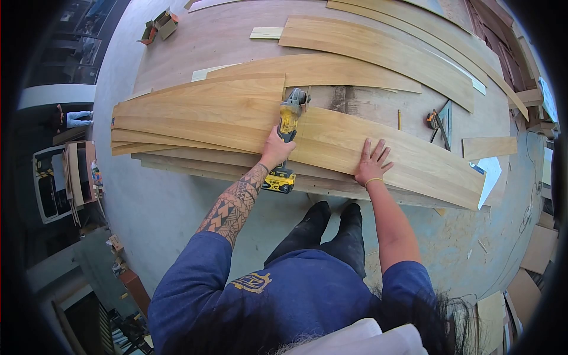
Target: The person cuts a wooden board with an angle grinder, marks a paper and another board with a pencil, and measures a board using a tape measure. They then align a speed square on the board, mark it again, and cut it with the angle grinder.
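Note:
My left hand (pixel 276 148) is wrapped round the body of a yellow and black cordless angle grinder (pixel 289 118). The tool's head and disc point away from me, and its battery hangs toward me over the stack's near edge. Below it lie light wooden boards: one board (pixel 201 109) reaches to the left, another board (pixel 414 151) to the right, with the grinder over the place where they meet. On the right board my right hand (pixel 373 162) rests flat, palm down, with its fingers spread. The fingertips of my left hand are partly hidden by the tool.
More long boards (pixel 367 47) lie on the large worktable (pixel 195 50). At the right are a pencil (pixel 399 120), a tape measure (pixel 432 120), a triangular square (pixel 447 124) and a short offcut (pixel 489 147). Open boxes (pixel 165 25) sit far left; a person (pixel 76 119) stands beyond.

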Demonstrator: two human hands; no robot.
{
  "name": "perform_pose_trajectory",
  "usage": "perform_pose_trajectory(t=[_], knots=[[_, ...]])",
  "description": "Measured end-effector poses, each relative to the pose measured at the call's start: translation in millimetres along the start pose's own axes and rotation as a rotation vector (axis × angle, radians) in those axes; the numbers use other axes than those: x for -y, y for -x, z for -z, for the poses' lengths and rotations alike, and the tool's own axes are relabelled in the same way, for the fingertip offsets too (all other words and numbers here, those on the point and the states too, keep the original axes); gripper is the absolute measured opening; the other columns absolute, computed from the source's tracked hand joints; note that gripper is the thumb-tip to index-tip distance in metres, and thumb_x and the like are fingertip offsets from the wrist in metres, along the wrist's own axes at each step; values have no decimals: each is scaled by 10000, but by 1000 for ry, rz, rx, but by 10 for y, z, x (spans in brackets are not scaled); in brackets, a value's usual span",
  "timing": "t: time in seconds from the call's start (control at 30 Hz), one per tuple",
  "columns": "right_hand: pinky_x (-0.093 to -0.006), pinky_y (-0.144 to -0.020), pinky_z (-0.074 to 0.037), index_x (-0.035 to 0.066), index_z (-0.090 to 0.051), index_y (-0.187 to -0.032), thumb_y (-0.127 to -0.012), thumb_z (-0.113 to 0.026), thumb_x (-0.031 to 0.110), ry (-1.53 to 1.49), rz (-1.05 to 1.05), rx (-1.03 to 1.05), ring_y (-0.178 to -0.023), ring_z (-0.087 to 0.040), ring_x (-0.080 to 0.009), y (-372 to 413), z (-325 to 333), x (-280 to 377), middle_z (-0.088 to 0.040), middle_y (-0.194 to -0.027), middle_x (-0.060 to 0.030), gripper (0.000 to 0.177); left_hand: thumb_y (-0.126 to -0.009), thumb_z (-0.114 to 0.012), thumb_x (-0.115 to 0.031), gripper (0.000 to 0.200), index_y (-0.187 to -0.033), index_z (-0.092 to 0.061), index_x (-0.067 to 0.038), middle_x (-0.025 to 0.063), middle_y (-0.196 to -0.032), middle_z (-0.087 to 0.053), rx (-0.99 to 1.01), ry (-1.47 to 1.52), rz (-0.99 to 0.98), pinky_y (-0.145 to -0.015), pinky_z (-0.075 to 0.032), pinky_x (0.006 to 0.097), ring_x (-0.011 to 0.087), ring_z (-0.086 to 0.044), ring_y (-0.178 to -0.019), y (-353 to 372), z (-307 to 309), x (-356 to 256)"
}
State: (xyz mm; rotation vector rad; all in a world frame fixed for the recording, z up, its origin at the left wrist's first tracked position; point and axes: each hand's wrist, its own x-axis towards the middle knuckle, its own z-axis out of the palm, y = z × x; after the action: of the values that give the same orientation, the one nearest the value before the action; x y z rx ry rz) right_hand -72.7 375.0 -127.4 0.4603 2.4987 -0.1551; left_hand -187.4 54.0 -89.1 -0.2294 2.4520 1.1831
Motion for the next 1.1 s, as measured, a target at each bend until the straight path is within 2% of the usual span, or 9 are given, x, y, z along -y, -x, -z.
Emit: perform_pose_trajectory(t=[0.07,0.13,0.8,1.1], knots=[[-859,-1198,-126,262,172,-1737,-710,-978,253,-4,3,-7,-1631,152,-555,15,32,7,250,-1777,-253,1542,-782,-810,-238,626,-1311,-570,-5,204,-1120,-746,-2,3,-2,-951,-582,430,332,-743,-1056,-23,-20,54],[-852,-1208,-77,268,127,-1749,-850,-810,141,-47,-2,64,-1638,150,-542,84,183,34,229,-1785,-249,1305,-782,-809,-238,626,-1311,-570,-5,205,-1115,-747,-3,7,-5,-949,-583,430,333,-744,-1051,-36,-21,68],[-853,-1208,-75,268,125,-1750,-848,-802,109,-56,-6,69,-1640,137,-543,120,243,56,223,-1786,-251,1303,-782,-819,-232,714,-1400,-544,-3,207,-1189,-745,27,-39,24,-989,-576,423,330,-741,-1113,31,58,-128],[-856,-1206,-74,262,118,-1751,-847,-803,104,-60,-3,76,-1640,133,-544,126,262,56,217,-1788,-251,1301,-783,-825,-228,671,-1360,-555,-16,202,-1186,-744,40,-26,40,-995,-572,420,333,-738,-1120,7,43,-79]])
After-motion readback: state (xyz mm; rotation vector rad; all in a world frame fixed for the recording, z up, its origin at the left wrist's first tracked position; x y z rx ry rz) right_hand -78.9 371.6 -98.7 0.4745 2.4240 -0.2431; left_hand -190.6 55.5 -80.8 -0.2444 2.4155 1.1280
